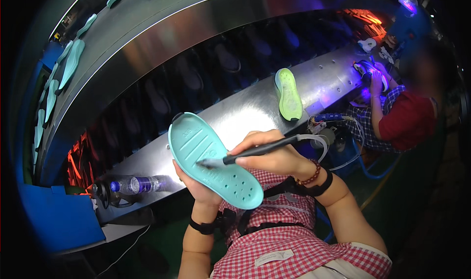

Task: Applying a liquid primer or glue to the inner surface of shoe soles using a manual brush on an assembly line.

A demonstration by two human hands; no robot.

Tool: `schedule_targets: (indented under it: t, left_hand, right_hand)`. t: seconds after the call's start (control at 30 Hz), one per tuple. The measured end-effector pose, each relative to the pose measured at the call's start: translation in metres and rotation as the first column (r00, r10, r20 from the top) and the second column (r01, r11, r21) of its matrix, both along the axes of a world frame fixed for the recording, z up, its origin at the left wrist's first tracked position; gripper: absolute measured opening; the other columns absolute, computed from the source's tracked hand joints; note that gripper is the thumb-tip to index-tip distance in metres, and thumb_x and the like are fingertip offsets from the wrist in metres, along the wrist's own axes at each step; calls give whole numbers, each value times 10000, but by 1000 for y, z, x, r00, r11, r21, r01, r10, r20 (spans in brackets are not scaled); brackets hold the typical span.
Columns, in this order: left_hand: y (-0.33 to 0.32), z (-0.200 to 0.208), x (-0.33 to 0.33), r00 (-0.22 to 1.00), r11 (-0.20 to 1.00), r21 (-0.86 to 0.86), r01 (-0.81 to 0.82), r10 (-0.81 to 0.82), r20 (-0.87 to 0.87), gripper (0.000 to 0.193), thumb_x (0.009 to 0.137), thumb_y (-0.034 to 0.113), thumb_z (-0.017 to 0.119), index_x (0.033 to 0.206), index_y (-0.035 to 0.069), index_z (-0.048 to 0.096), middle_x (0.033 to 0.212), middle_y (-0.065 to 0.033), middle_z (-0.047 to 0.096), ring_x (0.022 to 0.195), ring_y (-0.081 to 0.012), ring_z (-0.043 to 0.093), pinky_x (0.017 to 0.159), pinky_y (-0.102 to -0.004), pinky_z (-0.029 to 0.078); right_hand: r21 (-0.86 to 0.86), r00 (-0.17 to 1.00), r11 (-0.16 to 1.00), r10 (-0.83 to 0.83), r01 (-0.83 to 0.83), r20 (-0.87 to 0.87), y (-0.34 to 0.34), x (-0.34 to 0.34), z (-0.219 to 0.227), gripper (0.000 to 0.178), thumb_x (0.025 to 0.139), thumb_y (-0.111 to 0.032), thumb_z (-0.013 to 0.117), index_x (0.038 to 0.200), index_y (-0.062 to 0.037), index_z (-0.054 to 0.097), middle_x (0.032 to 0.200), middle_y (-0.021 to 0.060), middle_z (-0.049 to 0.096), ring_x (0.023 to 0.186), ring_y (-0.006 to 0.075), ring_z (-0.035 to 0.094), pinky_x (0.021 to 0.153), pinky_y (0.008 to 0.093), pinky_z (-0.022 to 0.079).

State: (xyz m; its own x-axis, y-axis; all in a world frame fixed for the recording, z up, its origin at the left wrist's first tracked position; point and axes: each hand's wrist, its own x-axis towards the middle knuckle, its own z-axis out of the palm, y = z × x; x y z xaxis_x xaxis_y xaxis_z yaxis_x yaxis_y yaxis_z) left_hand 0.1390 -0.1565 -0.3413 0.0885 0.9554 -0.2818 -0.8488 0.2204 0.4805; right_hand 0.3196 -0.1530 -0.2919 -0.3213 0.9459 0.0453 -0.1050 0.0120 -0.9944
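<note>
A teal shoe sole (193, 138) with grooves and several small holes at one end is held up in front of me, tilted. My left hand (200, 187) is closed on its edge from below, with most of the fingers hidden behind it. In my right hand (274, 156) is a black-handled brush (270, 147) with a pale hose (321, 140) running from its back end. The bristles touch the inner face of the sole near its middle. Beyond my right hand, a lime-green sole (289, 96) lies on the metal bench.
The metal bench (238, 113) runs across in front of me, beside a dark rack of soles. At its left end are a clear bottle (147, 184) and a dark jug (102, 194). More teal soles (72, 63) lie on the belt (127, 19). A person (407, 117) works at the right.
</note>
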Motion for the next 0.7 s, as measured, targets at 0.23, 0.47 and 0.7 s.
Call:
schedule_targets:
  t: [0.23,0.47,0.7]
  left_hand:
    - [17,-14,-18,997,923,384,2,26,-68,851,800,735,134,1195,59,470,980,-186,588,813,-302,593,698,-416,505]
    - [19,10,-20,991,926,354,-132,125,43,879,775,763,191,1262,72,434,975,-204,564,797,-332,574,696,-449,487]
    - [22,14,-22,990,908,402,-116,136,-23,866,791,748,192,1250,58,442,978,-203,552,817,-311,570,718,-418,489]
  right_hand:
    - [241,977,951,209,-195,-36,-12,5,1,228,709,-16,699,933,10,663,879,127,661,772,173,621,700,274,492]
    - [394,950,870,311,-295,23,-15,11,-11,236,719,-50,694,952,-27,669,866,108,661,795,197,615,714,292,485]
    - [232,970,943,227,-241,85,-18,7,-11,204,715,-29,699,917,-27,676,854,105,649,818,176,620,733,265,489]
